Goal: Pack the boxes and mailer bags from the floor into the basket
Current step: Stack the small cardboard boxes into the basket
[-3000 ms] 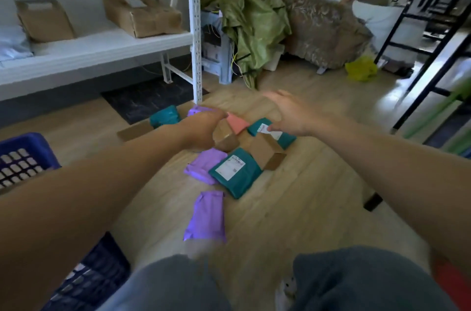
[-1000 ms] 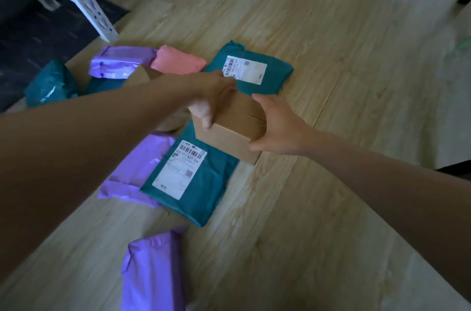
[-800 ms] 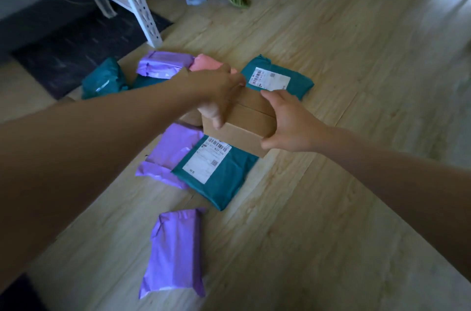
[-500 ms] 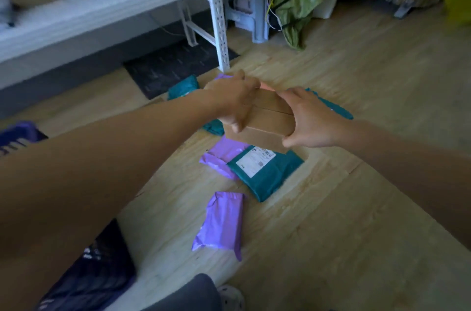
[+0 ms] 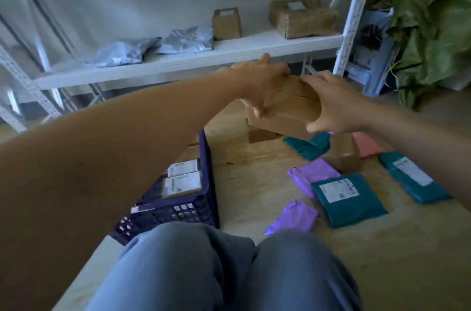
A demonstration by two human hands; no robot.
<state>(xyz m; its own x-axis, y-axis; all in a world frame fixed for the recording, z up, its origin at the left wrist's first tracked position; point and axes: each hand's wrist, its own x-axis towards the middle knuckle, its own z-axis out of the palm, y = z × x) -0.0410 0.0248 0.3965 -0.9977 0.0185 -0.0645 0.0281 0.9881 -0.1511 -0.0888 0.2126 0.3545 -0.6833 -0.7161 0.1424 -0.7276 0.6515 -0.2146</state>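
A brown cardboard box (image 5: 285, 109) is held in the air between both hands, above the floor. My left hand (image 5: 257, 81) grips its left end and my right hand (image 5: 331, 104) grips its right end. The dark blue basket (image 5: 206, 198) stands on the floor to the lower left and holds labelled boxes (image 5: 182, 184). On the floor to the right lie teal mailer bags (image 5: 349, 200), purple mailer bags (image 5: 295, 216), a pink mailer bag (image 5: 367, 144) and further brown boxes (image 5: 342, 150).
A white metal shelf (image 5: 193, 58) stands behind, carrying silver bags (image 5: 153, 47) and brown parcels (image 5: 303, 17). A green tarp (image 5: 433, 30) is heaped at the right by a blue stool (image 5: 374, 66). My knees (image 5: 229, 267) fill the bottom of the view.
Both hands have lifted the brown box off the pile and carried it leftward, closer to the basket. The view has swung left, so the basket and shelf now show.
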